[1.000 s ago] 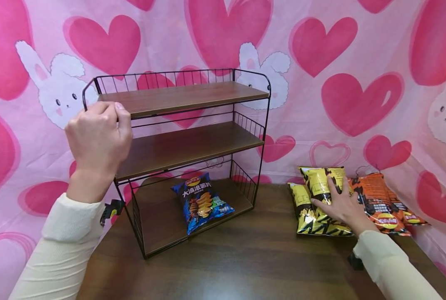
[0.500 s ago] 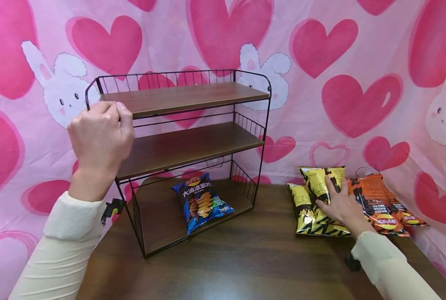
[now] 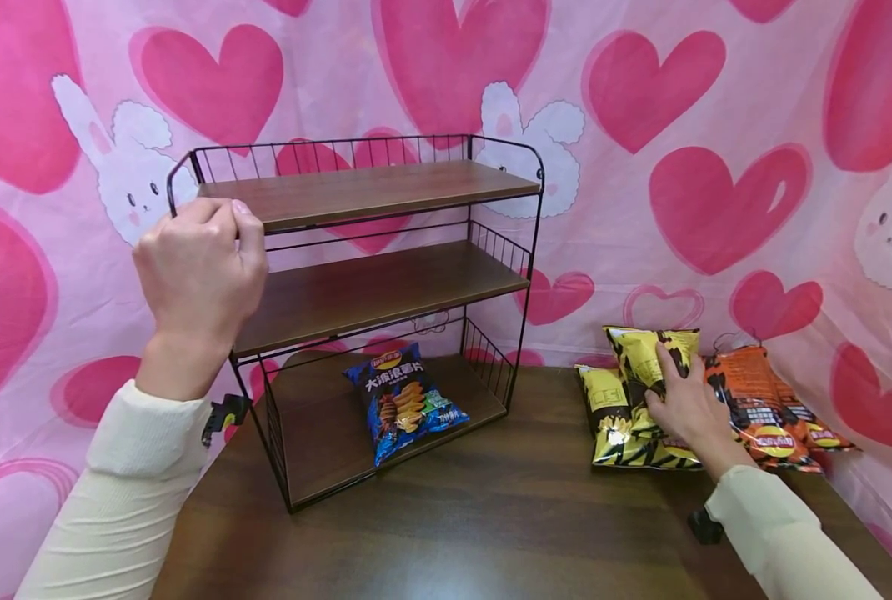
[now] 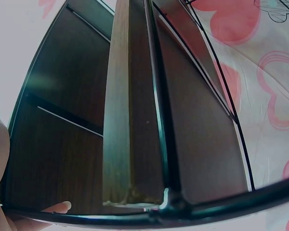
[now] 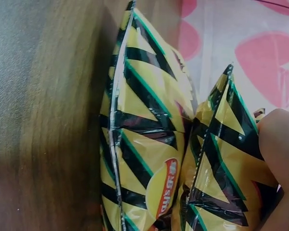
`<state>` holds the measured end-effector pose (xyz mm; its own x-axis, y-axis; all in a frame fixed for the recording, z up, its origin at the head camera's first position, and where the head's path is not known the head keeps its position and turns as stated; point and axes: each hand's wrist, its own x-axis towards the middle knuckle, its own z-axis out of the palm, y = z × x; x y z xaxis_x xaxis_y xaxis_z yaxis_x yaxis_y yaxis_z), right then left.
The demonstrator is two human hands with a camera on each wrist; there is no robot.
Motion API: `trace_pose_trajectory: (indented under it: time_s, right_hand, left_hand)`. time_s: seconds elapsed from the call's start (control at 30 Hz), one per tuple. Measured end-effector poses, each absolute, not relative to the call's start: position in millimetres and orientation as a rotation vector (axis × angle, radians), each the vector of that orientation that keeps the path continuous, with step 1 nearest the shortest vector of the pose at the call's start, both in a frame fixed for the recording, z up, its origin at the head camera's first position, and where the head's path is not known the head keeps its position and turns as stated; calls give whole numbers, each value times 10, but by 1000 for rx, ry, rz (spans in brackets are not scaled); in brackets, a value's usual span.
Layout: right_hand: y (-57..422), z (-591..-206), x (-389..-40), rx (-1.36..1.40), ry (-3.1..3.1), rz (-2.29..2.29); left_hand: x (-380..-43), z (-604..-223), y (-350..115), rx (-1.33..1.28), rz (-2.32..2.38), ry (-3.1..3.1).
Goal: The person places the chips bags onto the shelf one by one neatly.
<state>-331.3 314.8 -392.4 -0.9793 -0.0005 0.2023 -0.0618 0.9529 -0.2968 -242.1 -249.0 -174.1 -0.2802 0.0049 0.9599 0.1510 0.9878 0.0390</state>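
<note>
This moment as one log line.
left hand: grips black-framed brown shelf rack; right hand: grips upper yellow-and-black foil chip bag; blue foil chip bag: on bottom shelf

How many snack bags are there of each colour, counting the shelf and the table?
Blue bag: 1, on the bottom shelf
Yellow bags: 2, on the table, with the right hand on one of them
Orange bags: 2, beside the yellow ones
Total: 5 bags in view
</note>
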Motion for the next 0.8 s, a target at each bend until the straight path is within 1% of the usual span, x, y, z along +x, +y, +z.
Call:
trace_pose_trajectory:
  time_s: [0.8]
  right_hand:
    - [3113,-3728,-3259,61,-2833,433]
  left_hand:
    - [-2419,-1744,-2491,-118,-154,-1830]
